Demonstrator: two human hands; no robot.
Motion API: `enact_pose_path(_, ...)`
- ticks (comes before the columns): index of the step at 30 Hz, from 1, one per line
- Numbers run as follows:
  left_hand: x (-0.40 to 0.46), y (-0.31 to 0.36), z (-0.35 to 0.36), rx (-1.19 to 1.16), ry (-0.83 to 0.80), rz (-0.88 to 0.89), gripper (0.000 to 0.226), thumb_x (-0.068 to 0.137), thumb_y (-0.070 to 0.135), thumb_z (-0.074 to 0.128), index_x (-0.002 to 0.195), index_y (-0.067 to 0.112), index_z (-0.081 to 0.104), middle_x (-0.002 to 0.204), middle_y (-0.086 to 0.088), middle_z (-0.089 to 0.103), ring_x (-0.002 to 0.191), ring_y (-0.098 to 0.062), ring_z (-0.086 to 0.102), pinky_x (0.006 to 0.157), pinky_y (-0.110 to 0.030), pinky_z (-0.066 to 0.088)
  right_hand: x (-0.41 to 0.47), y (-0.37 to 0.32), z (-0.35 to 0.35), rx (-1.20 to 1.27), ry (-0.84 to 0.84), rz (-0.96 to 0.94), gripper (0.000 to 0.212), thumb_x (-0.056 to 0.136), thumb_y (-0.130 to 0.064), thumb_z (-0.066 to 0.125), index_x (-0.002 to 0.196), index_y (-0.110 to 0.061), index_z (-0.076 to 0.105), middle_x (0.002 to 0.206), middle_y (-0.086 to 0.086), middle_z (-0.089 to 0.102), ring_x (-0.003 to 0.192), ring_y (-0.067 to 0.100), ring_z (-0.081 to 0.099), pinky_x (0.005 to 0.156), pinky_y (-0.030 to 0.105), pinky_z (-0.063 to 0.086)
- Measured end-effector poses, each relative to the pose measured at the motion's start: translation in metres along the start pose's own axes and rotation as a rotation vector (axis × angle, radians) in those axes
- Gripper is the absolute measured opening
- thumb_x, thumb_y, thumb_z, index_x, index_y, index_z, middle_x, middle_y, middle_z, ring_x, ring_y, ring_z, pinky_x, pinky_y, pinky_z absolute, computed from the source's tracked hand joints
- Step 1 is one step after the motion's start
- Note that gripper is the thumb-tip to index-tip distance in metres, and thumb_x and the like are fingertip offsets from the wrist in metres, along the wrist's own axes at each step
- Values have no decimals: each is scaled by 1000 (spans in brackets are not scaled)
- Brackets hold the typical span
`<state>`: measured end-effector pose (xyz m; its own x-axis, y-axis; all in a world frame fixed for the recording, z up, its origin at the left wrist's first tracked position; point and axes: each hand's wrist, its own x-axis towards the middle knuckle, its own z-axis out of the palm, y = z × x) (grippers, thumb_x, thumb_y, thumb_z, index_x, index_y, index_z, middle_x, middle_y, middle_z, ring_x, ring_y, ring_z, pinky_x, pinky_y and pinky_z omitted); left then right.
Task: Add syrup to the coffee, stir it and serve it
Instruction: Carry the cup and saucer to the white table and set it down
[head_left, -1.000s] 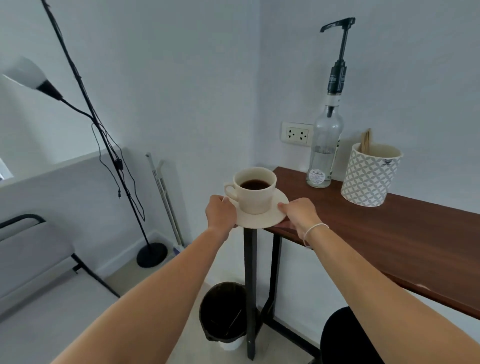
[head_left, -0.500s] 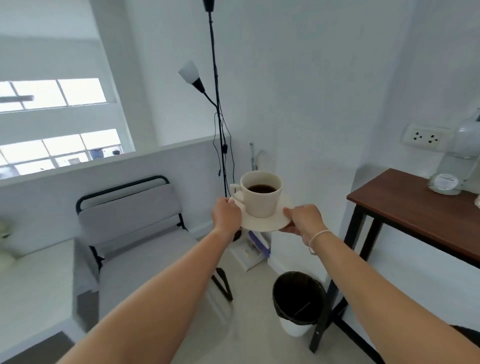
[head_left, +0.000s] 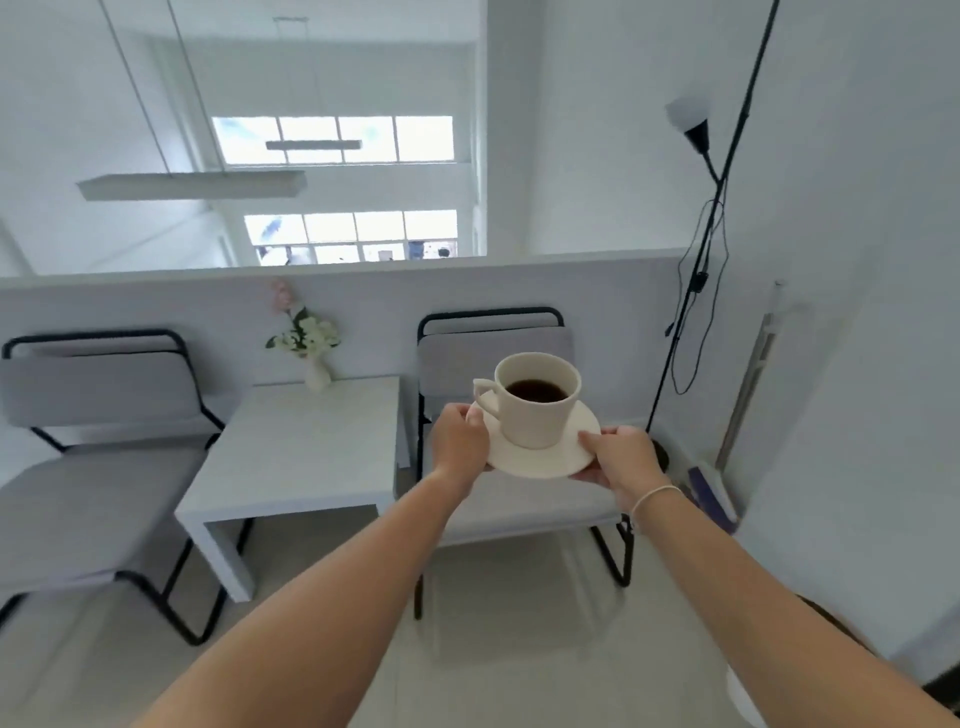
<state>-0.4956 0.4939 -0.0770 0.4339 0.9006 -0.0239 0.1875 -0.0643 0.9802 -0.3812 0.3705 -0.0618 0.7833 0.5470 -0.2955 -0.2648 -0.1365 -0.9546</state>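
Observation:
A cream cup (head_left: 537, 410) of dark coffee stands upright on a cream saucer (head_left: 545, 460), held in the air at chest height. My left hand (head_left: 460, 441) grips the saucer's left rim, just below the cup's handle. My right hand (head_left: 621, 460), with a white band on the wrist, holds the right rim with fingers under it. The cup hangs in front of a grey chair, to the right of a low white table (head_left: 296, 457). No syrup bottle or stirrer is in view.
A vase of flowers (head_left: 309, 345) stands at the back of the white table. Grey chairs with black frames flank it, one on the left (head_left: 88, 467) and one behind the cup (head_left: 498, 332). A black floor lamp (head_left: 711, 208) stands right, by the wall.
The view has swung left, away from the brown table with the syrup bottle. Both hands have carried the cup and saucer along; the white table and two chairs now lie ahead.

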Motion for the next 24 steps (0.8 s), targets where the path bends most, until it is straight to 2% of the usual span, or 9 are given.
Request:
enact_pose_path(2, 7, -12, -35, 6, 65, 3, 22, 98, 20, 38, 113, 8, 51, 92, -1, 56, 75, -9, 55, 38, -15, 45, 5, 8, 37, -40, -61, -3, 2, 90, -2, 54, 89, -2, 53, 104, 21, 60, 79, 31, 62, 54, 37, 52)
enact_pose_path(5, 22, -30, -90, 4, 193, -46, 13, 98, 19, 40, 105, 12, 47, 86, 3, 51, 72, -8, 53, 34, -14, 43, 16, 20, 97, -100, -190, 0, 7, 89, -4, 55, 95, -1, 53, 102, 19, 61, 79, 29, 64, 51, 33, 54)
enact_pose_path(8, 30, -42, -117, -16, 210, -108, 12, 97, 20, 41, 105, 12, 45, 94, -1, 51, 73, -9, 54, 34, -16, 45, 23, 27, 127, -111, -231, -13, 6, 89, -4, 56, 84, -7, 53, 96, 14, 62, 75, 24, 65, 47, 29, 54)
enact_pose_path(13, 67, -60, -183, -32, 331, -153, 20, 95, 19, 44, 111, 8, 47, 109, -12, 55, 85, -23, 59, 36, -18, 47, 53, 31, 212, -165, -409, 6, 7, 89, -4, 56, 84, -8, 53, 95, 14, 62, 74, 24, 64, 51, 32, 55)
enact_pose_path(18, 106, -71, -224, -116, 350, -192, 25, 92, 15, 46, 115, 6, 48, 118, -18, 57, 103, -32, 60, 49, -25, 55, 88, 24, 281, -192, -518, -5, 8, 87, -5, 57, 82, -8, 53, 87, 10, 62, 71, 23, 65, 42, 26, 54)
enact_pose_path(22, 137, -77, -248, -125, 368, -216, 31, 91, 9, 46, 122, 4, 46, 118, -21, 57, 92, -29, 62, 48, -24, 53, 115, 23, 326, -197, -581, 17, 12, 86, -2, 58, 78, -8, 51, 86, 11, 60, 73, 26, 64, 44, 30, 56)
enact_pose_path(24, 151, -80, -258, -130, 362, -231, 36, 91, 7, 46, 126, 3, 45, 119, -20, 58, 94, -30, 63, 49, -24, 54, 127, 23, 346, -211, -602, 21, 13, 86, -2, 57, 77, -8, 51, 85, 11, 60, 72, 26, 63, 46, 31, 55)
